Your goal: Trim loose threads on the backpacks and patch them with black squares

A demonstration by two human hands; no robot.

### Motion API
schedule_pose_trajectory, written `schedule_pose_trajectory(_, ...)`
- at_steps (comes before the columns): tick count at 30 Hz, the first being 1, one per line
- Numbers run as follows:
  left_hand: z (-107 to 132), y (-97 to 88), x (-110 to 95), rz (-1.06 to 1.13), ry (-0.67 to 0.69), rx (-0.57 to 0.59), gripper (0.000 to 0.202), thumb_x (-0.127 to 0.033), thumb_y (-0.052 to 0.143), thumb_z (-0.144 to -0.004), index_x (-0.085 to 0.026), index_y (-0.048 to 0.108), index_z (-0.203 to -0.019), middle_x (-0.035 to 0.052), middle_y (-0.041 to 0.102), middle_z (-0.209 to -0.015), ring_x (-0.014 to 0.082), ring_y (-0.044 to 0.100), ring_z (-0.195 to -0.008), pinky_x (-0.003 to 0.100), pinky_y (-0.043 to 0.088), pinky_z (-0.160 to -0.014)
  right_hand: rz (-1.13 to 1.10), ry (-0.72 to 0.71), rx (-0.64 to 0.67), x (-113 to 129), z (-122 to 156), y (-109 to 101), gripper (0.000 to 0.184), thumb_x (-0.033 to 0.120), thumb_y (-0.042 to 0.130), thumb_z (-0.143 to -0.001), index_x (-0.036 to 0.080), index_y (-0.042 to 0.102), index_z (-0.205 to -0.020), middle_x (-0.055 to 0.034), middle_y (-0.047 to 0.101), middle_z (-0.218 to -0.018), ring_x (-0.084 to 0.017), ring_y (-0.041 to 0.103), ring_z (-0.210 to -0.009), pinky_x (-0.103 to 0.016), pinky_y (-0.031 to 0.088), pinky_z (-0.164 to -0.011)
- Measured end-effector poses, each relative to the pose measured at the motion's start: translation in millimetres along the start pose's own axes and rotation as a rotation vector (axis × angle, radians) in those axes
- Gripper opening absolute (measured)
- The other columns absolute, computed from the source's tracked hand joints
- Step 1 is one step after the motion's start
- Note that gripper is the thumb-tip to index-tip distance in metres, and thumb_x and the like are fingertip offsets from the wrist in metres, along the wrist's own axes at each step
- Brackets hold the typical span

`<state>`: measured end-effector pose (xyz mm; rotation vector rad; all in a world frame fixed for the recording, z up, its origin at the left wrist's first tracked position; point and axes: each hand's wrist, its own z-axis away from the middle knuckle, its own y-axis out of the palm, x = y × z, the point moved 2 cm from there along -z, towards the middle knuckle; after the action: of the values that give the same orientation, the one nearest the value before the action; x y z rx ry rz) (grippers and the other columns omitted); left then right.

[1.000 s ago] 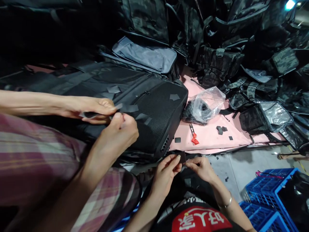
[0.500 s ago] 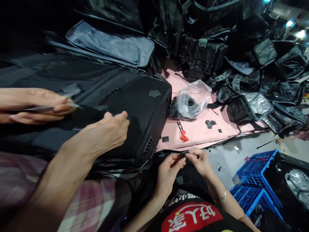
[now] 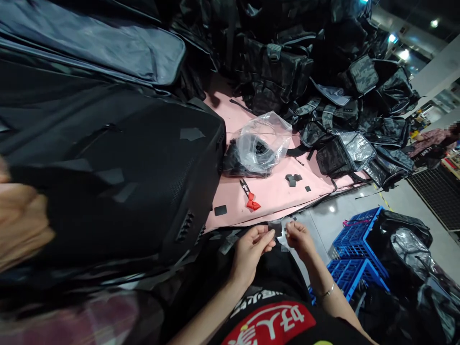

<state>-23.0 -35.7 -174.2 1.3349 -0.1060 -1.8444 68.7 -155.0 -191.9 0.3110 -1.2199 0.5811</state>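
My left hand (image 3: 251,247) and my right hand (image 3: 300,238) meet just in front of my chest, below the edge of the pink sheet (image 3: 273,196). Both are closed in a pinch on a small black patch (image 3: 276,229), with a pale slip showing between the fingertips. A big black backpack (image 3: 118,182) with several grey patches stuck on it lies to the left of my hands. A co-worker's blurred hand (image 3: 19,225) rests on it at the left edge.
On the pink sheet lie red-handled snips (image 3: 250,197), loose black patches (image 3: 293,179) and a clear plastic bag (image 3: 264,141). Camouflage bags (image 3: 287,76) are piled behind. Blue crates (image 3: 355,249) holding black bags stand on the grey floor at the right.
The view has swung right. The co-worker's two hands have slid to the left edge, only one blurred hand remaining. My hands keep their pinch on the patch; a pale slip now shows.
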Motion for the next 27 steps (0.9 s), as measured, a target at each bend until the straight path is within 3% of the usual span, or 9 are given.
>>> schedule_pose_trajectory(2, -1, 3.2, 1, 0.039, -0.049, 0.029, 0.028, -0.030, 0.074, -0.058, -0.012, 0.060, -0.074, -0.0025, 0.055, -0.057, 0.0063, 0.048, -0.051, 0.016, 0.039, -0.048, 0.386, -0.023, -0.076, -9, 3, -16, 0.027, 0.043, 0.064, -0.066, 0.017, 0.062, -0.072, 0.0047, 0.043, -0.047, -0.008, 0.036, -0.043, -0.021, 0.027, -0.046)
schedule_pose_trajectory(4, -2, 6.0, 2, 0.078, -0.091, 0.061, 0.026, -0.030, 0.074, -0.058, -0.012, 0.060, -0.072, -0.0026, 0.054, -0.057, 0.0052, 0.047, -0.050, 0.015, 0.038, -0.047, 0.726, -0.012, -0.172, -16, 8, -29, 0.025, 0.033, 0.067, -0.064, 0.018, 0.067, -0.084, 0.0019, 0.052, -0.053, -0.011, 0.045, -0.051, -0.022, 0.030, -0.051)
schedule_pose_trajectory(7, -3, 8.6, 3, 0.117, -0.128, 0.080, 0.025, -0.030, 0.074, -0.057, -0.012, 0.058, -0.064, -0.0025, 0.054, -0.057, 0.0043, 0.046, -0.049, 0.014, 0.037, -0.046, 0.894, 0.028, -0.235, -18, 18, -37, 0.022, 0.037, 0.061, -0.072, 0.017, 0.069, -0.072, -0.0003, 0.054, -0.051, -0.012, 0.046, -0.050, -0.023, 0.030, -0.052)
schedule_pose_trajectory(9, -4, 9.1, 3, 0.136, -0.139, 0.077, 0.026, -0.030, 0.075, -0.056, -0.012, 0.055, -0.061, -0.0029, 0.053, -0.057, 0.0041, 0.045, -0.049, 0.014, 0.037, -0.046, 0.812, 0.012, -0.225, -14, 22, -36, 0.040, 0.046, 0.051, -0.079, 0.015, 0.068, -0.059, -0.0003, 0.049, -0.044, -0.011, 0.043, -0.046, -0.023, 0.030, -0.050)
schedule_pose_trajectory(11, -5, 9.1, 4, 0.148, -0.143, 0.080, 0.028, -0.030, 0.074, -0.057, -0.013, 0.052, -0.058, -0.0032, 0.052, -0.056, 0.0041, 0.045, -0.049, 0.014, 0.036, -0.046, 0.640, -0.044, -0.207, -5, 23, -30, 0.047, 0.051, 0.048, -0.080, 0.014, 0.069, -0.061, -0.0009, 0.051, -0.046, -0.010, 0.044, -0.047, -0.023, 0.032, -0.050)
schedule_pose_trajectory(15, -5, 6.1, 7, 0.130, -0.122, 0.081, 0.029, -0.031, 0.074, -0.058, -0.013, 0.051, -0.059, -0.0031, 0.052, -0.057, 0.0039, 0.044, -0.048, 0.014, 0.035, -0.046, 0.259, -0.140, -0.110, 14, 17, -10, 0.042, 0.050, 0.058, -0.073, 0.015, 0.071, -0.090, -0.0023, 0.062, -0.064, -0.012, 0.050, -0.058, -0.022, 0.038, -0.054)
schedule_pose_trajectory(18, -6, 0.7, 10, 0.060, -0.079, 0.065, 0.027, -0.033, 0.073, -0.059, -0.013, 0.054, -0.062, -0.0020, 0.055, -0.058, 0.0048, 0.044, -0.049, 0.015, 0.037, -0.047, 0.102, -0.130, -0.056, 24, 11, 5, 0.038, 0.047, 0.064, -0.068, 0.015, 0.072, -0.087, -0.0021, 0.063, -0.064, -0.013, 0.053, -0.060, -0.023, 0.041, -0.057)
schedule_pose_trajectory(23, -11, -11.2, 12, -0.120, 0.082, -0.066, 0.022, -0.032, 0.071, -0.060, -0.015, 0.058, -0.065, -0.0028, 0.055, -0.057, 0.0094, 0.051, -0.052, 0.018, 0.039, -0.050, 0.100, -0.133, -0.083, 24, 4, 14, 0.030, 0.042, 0.070, -0.060, 0.014, 0.071, -0.070, -0.0047, 0.067, -0.070, -0.015, 0.056, -0.064, -0.026, 0.045, -0.064)
schedule_pose_trajectory(27, -15, -15.1, 12, -0.261, 0.209, -0.117, 0.015, -0.031, 0.069, -0.062, -0.018, 0.062, -0.064, -0.0032, 0.057, -0.056, 0.0135, 0.058, -0.055, 0.022, 0.044, -0.056, 0.177, -0.149, -0.088, 19, 2, 12, 0.029, 0.041, 0.068, -0.062, 0.013, 0.068, -0.069, -0.0018, 0.061, -0.060, -0.009, 0.046, -0.051, -0.022, 0.037, -0.051)
